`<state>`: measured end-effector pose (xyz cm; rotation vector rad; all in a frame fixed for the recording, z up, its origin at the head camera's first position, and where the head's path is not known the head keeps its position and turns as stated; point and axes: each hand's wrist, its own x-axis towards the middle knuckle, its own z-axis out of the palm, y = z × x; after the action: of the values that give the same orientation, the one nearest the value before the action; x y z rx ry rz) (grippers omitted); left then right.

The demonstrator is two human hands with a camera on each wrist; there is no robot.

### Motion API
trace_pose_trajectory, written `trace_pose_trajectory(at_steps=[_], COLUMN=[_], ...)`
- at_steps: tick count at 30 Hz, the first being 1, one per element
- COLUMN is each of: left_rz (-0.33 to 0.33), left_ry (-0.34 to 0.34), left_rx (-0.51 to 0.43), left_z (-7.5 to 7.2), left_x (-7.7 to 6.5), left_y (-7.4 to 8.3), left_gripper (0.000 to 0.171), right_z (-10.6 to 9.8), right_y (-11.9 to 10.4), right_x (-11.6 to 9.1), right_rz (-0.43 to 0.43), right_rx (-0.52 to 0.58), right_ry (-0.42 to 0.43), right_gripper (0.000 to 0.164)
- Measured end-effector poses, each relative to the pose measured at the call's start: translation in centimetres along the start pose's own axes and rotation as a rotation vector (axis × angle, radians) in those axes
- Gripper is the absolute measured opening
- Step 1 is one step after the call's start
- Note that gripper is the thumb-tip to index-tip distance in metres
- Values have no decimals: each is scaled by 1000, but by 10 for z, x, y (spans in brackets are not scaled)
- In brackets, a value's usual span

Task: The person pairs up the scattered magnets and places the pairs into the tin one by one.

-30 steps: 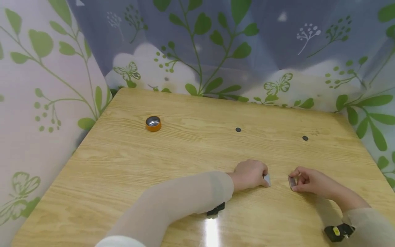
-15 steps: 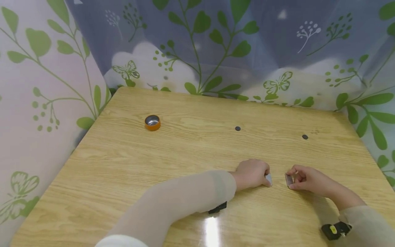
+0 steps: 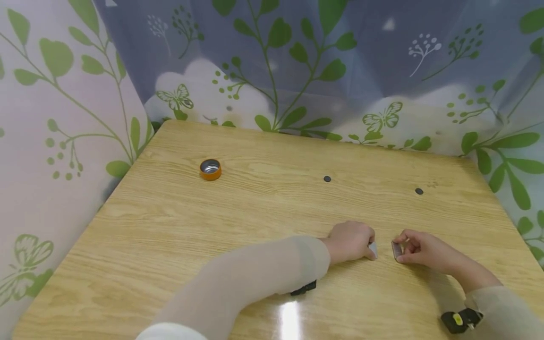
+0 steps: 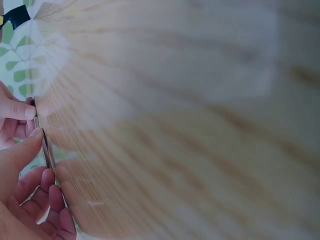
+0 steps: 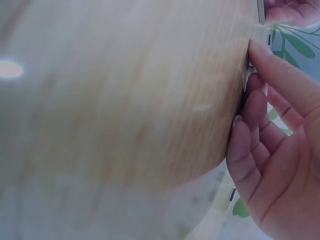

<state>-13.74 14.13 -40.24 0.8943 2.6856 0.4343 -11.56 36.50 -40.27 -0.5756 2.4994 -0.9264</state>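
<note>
In the head view my left hand pinches a small, flat, light grey piece between thumb and fingers. Facing it across a narrow gap, my right hand pinches a similar flat piece with a brownish-grey face. Both pieces are held tilted up on edge, low over the wooden table. From the left wrist, the left hand's piece appears as a thin edge between thumb and fingertips. The right wrist view shows the right thumb and fingers around a thin edge, mostly hidden. What kind of objects they are I cannot tell.
A small orange bowl-like container with a shiny metal inside stands at the back left. One dark disc lies behind the hands, and another dark disc lies further right. A leaf-patterned curtain borders the table's far edge.
The left hand has shifted slightly right and the right hand slightly left, so the two pieces are a little closer together. Both are still held.
</note>
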Motion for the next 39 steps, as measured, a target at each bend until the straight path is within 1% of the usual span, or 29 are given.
trace_pose_trajectory(at_steps=[7,15,30,37,39], left_rz=[-6,-7,19,17,18], left_ry=[0,4,-2,-3,-1], left_rx=[3,7,24,29,28], left_z=[1,2,1,3,4], left_x=[2,4,9,12,14], left_y=[4,7,12,17,18], left_gripper=[22,22,23,23,22], right_z=[1,0,0,0,0], right_y=[3,2,4,5,5], right_x=[-2,0,-1,-1,-2], right_rz=[-17,13,26,-28,-32], right_rx=[7,15,-7,1,8], right_ry=[12,5,14,24,23], right_gripper=[29,29,29,27,27])
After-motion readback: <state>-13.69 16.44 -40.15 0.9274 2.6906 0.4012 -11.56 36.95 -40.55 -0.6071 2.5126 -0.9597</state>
